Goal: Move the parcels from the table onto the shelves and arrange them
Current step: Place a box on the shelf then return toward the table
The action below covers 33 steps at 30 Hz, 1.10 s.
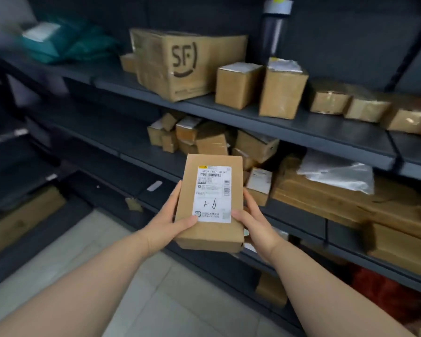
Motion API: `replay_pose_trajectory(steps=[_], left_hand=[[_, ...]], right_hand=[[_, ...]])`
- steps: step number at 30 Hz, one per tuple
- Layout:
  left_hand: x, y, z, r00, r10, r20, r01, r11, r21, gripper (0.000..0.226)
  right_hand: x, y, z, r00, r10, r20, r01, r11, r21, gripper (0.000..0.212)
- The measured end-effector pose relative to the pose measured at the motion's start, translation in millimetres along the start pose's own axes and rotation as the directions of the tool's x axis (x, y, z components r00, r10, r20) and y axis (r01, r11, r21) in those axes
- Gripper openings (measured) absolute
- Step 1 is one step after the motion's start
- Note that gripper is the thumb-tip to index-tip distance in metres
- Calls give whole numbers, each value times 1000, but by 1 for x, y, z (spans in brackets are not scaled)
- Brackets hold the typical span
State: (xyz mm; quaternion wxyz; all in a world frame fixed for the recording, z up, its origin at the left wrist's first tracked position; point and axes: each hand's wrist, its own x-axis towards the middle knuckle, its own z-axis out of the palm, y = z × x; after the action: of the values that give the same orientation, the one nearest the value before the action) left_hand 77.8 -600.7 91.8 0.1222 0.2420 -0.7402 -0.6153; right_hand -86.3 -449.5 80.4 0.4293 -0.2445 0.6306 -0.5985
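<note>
I hold a flat brown cardboard parcel (pixel 210 203) in front of the dark shelving, its white shipping label facing up with handwritten marks on it. My left hand (pixel 170 221) grips its left edge, thumb lying on the label's lower corner. My right hand (pixel 252 221) grips the right edge, thumb on top. The parcel hangs in the air just before the middle shelf (pixel 141 152), where several small boxes (pixel 204 139) are heaped.
The upper shelf (pixel 301 125) carries a big SF carton (pixel 180 64), two upright boxes (pixel 260 86) and low boxes further right. Long flat cartons (pixel 350 198) with a plastic bag on top lie on the middle shelf's right. Teal bags (pixel 66 42) sit far left. Tiled floor lies below.
</note>
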Motion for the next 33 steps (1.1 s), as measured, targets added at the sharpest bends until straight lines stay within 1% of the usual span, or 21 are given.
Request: replay_pose_trajectory(steps=[3,6,8,9,12,14,15,17,19,24,26,29,31,33], left_hand=[[-12,-12,-48,992,-39,-119,29,996,-86,88],[-24,-24,-89,963,-81,-255,40,986,-161,89],[-31,-32,-115,929,-112,-352,47,981,-187,84],[-34,-35,-127,912,-125,-392,50,979,-195,84],[-41,-44,-166,857,-149,-493,46,975,-215,92],[-44,-48,-194,815,-177,-552,63,974,-218,96],[-44,-51,-209,796,-190,-575,74,973,-220,98],[-40,-55,-240,757,-216,-617,82,968,-238,97],[-34,-55,-272,720,-252,-646,62,951,-302,94],[-18,-54,-341,594,-353,-723,-6,897,-442,91],[-16,-56,-362,527,-373,-763,-54,882,-469,94],[-18,-60,-395,431,-392,-813,-121,867,-483,91],[-23,-65,-422,377,-397,-837,-151,865,-478,89],[-32,-71,-452,333,-399,-854,-175,864,-472,84]], right_hand=[[42,-6,49,994,4,107,-1,1000,-30,80],[81,-12,99,982,20,190,-10,999,-51,74],[105,-16,131,970,21,243,-15,1000,-27,67],[116,-18,147,962,22,273,-15,999,-29,69],[151,-27,195,930,34,365,-9,997,-70,83],[178,-32,226,903,45,427,-10,996,-85,83],[192,-35,241,887,57,459,-13,995,-98,81],[221,-42,273,855,71,513,-16,994,-111,67],[249,-52,303,832,94,547,-30,992,-125,56],[310,-80,380,759,148,634,-16,978,-209,56],[329,-89,411,719,150,679,13,973,-229,52],[350,-99,458,671,151,726,39,971,-238,50],[360,-102,491,638,153,755,52,969,-240,56],[370,-104,527,612,160,774,63,966,-249,75]])
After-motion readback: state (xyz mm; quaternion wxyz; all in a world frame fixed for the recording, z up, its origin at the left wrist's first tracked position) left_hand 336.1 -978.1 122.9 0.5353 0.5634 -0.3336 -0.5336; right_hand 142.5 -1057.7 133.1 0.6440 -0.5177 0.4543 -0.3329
